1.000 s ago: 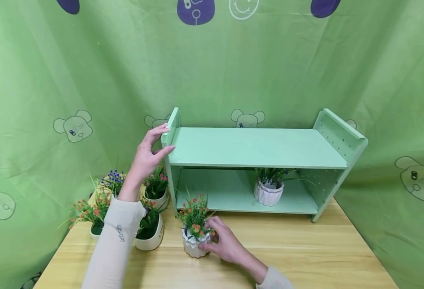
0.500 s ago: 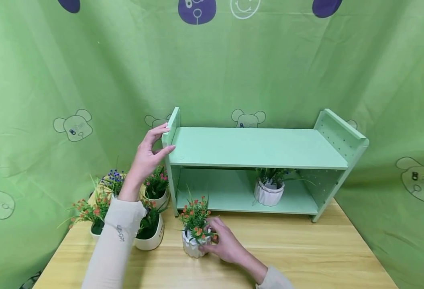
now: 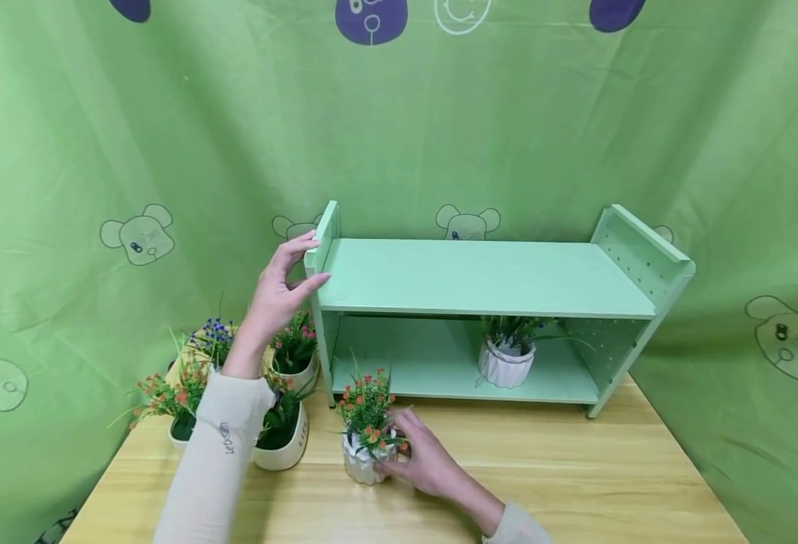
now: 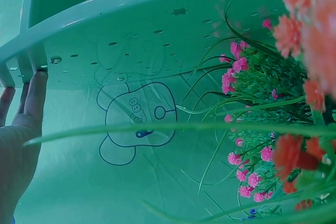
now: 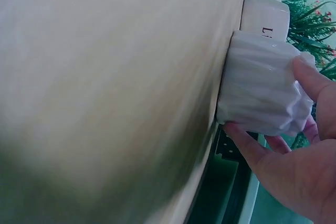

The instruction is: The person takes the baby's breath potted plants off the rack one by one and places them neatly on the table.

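Observation:
My left hand point(image 3: 278, 291) holds the front of the left side panel of a light green two-tier shelf point(image 3: 487, 276), fingers on the panel and thumb near its front edge. In the left wrist view, fingertips point(image 4: 38, 80) touch the panel. My right hand point(image 3: 429, 459) grips a white fluted flowerpot point(image 3: 365, 462) with orange-red artificial flowers, standing on the wooden table in front of the shelf. The right wrist view shows thumb and fingers around the white pot point(image 5: 262, 85), its base at the tabletop.
Another white fluted pot point(image 3: 506, 366) with a plant stands on the lower tier, right of centre. Several potted flowers, including a cream pot with lettering point(image 3: 283, 446), crowd the table point(image 3: 576, 483) left of the shelf. A green patterned curtain point(image 3: 168, 136) hangs behind.

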Demonstrator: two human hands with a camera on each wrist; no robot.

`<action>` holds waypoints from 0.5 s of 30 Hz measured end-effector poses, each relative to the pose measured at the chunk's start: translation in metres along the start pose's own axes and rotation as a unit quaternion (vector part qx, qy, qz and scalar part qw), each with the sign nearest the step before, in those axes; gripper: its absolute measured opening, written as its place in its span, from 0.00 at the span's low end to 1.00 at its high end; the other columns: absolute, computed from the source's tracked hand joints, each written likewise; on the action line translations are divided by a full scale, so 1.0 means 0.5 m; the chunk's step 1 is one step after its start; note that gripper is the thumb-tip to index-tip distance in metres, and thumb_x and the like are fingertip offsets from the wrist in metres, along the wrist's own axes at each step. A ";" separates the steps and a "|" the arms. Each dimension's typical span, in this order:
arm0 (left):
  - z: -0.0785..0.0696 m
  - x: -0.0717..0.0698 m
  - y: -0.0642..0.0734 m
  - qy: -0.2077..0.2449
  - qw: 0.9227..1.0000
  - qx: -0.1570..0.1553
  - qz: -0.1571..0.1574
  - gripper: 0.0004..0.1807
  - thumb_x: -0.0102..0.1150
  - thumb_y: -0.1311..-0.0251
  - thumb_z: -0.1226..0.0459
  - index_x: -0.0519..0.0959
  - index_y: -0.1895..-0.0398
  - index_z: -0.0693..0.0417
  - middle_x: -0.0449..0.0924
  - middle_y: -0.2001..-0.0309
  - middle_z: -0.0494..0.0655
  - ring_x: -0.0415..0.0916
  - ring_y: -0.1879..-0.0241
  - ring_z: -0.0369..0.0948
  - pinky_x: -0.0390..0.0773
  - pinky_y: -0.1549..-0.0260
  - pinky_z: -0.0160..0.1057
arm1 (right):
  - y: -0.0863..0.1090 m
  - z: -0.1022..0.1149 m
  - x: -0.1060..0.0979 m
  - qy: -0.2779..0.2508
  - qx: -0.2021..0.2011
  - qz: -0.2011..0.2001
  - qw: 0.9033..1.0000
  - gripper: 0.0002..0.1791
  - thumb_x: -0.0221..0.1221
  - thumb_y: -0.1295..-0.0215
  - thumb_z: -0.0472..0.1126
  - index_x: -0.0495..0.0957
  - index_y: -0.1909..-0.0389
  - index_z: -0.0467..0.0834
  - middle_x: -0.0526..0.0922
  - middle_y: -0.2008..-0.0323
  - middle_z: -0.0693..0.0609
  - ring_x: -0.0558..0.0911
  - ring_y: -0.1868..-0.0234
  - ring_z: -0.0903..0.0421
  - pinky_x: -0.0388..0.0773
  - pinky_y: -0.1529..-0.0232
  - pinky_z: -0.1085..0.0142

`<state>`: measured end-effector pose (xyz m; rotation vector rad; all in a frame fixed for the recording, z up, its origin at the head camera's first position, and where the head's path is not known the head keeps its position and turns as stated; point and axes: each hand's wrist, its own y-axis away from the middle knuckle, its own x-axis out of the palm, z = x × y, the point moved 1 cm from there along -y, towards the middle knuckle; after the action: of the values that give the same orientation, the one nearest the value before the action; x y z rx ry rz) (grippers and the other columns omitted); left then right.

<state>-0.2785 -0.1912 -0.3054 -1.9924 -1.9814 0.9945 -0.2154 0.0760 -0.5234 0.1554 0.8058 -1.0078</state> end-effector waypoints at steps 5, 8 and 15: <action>-0.001 0.002 0.000 0.000 1.000 0.003 -0.001 0.29 0.63 0.40 0.63 0.66 0.35 0.48 0.56 0.28 0.33 0.56 0.29 0.43 0.77 0.44 0.47 | 0.004 0.004 -0.032 -0.048 0.005 0.017 0.999 0.28 0.70 0.48 0.46 0.71 0.45 0.54 0.69 0.41 0.52 0.75 0.42 0.47 0.75 0.40 0.50; -0.001 0.002 0.001 0.002 1.000 0.004 -0.002 0.29 0.63 0.40 0.64 0.66 0.35 0.47 0.56 0.28 0.32 0.56 0.30 0.43 0.77 0.45 0.46 | 0.006 0.001 -0.062 -0.084 0.013 0.007 0.996 0.30 0.67 0.45 0.42 0.69 0.41 0.51 0.70 0.41 0.49 0.74 0.41 0.43 0.73 0.39 0.48; 0.001 0.002 0.001 -0.001 1.000 0.005 -0.001 0.29 0.63 0.40 0.64 0.66 0.35 0.47 0.56 0.28 0.30 0.56 0.30 0.43 0.77 0.45 0.46 | 0.020 -0.037 -0.157 -0.063 0.036 -0.129 0.989 0.35 0.64 0.42 0.51 0.64 0.34 0.49 0.70 0.37 0.50 0.73 0.40 0.43 0.72 0.38 0.48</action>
<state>-0.2785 -0.1906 -0.3063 -1.9851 -1.9747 1.0045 -0.2391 0.1446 -0.4865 0.0493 0.6860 -1.2797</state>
